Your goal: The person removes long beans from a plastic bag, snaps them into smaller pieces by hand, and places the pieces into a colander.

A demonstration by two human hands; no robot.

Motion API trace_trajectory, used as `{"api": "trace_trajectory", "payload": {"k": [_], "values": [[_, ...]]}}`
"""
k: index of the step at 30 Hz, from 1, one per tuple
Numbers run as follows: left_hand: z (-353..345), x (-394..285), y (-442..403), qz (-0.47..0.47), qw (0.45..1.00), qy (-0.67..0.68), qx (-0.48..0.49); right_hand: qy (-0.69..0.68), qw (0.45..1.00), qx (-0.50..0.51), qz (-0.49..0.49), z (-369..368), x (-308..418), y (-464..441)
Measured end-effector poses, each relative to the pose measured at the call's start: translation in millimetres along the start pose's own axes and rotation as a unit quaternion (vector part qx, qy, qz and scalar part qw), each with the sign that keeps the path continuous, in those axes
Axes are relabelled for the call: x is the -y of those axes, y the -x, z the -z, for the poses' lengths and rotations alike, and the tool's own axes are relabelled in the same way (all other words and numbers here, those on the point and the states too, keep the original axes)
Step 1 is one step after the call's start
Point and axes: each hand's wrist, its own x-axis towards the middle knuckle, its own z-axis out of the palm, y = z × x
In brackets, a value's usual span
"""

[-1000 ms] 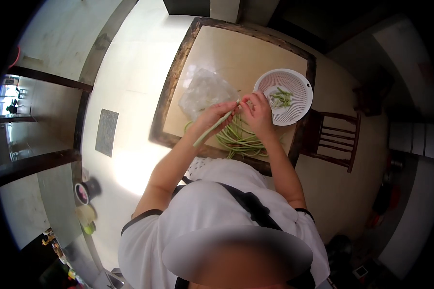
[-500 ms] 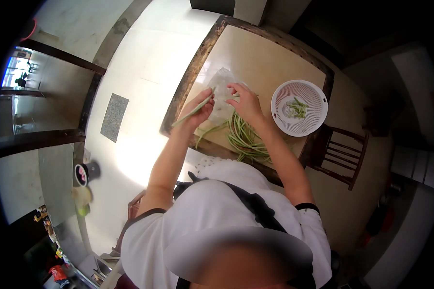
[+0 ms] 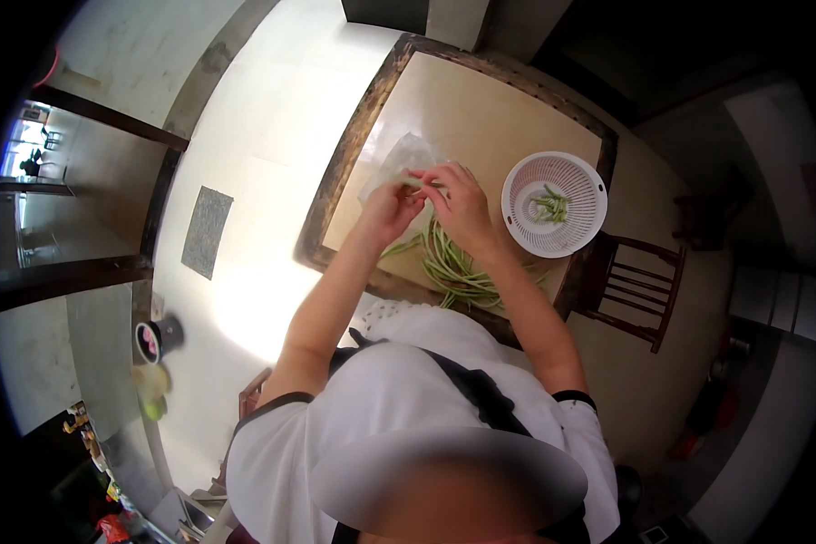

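Over the table, my left hand is closed around a long green bean. My right hand meets it and pinches the bean's other end between thumb and fingers. Much of the bean is hidden behind the fingers. A clear plastic bag lies just beyond both hands. Below them, nearer my body, a loose pile of long green beans rests on the table. To the right stands a white colander with short pieces of bean at its bottom.
The square table has a worn dark wooden edge. A wooden chair is at its right side. Farther left, a grey mat and a dark bucket are on the floor.
My hands have come together. The right hand, apart from the left before, now grips the bean too, and the left hand has moved right and slightly down. The colander's contents look the same.
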Motion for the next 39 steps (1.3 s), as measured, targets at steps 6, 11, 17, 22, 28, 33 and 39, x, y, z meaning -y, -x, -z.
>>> {"api": "trace_trajectory", "payload": {"k": [6,11,17,22,28,33,39], "values": [[-10,-3,14,-0.162,0.950,-0.265,0.015,-0.043,0.986,0.059,-0.149,6,-12,20],[-7,-2,12,-0.133,0.963,-0.234,0.015,-0.126,0.962,0.143,-0.197,6,-6,28],[-17,3,15,-0.141,0.978,-0.150,-0.018,-0.207,0.941,0.041,-0.264,-11,-29,44],[-18,20,14,-0.187,0.974,-0.122,-0.026,-0.508,0.752,-0.073,-0.413,-10,-16,38],[-15,3,15,-0.228,0.969,-0.068,-0.062,-0.578,0.649,-0.188,-0.458,-8,-60,49],[-14,-10,21,-0.117,0.971,-0.208,-0.014,-0.555,0.733,-0.062,-0.389,16,-31,40],[-23,7,23,-0.071,0.973,-0.216,0.033,-0.427,0.851,0.122,-0.279,10,-9,33]]}}
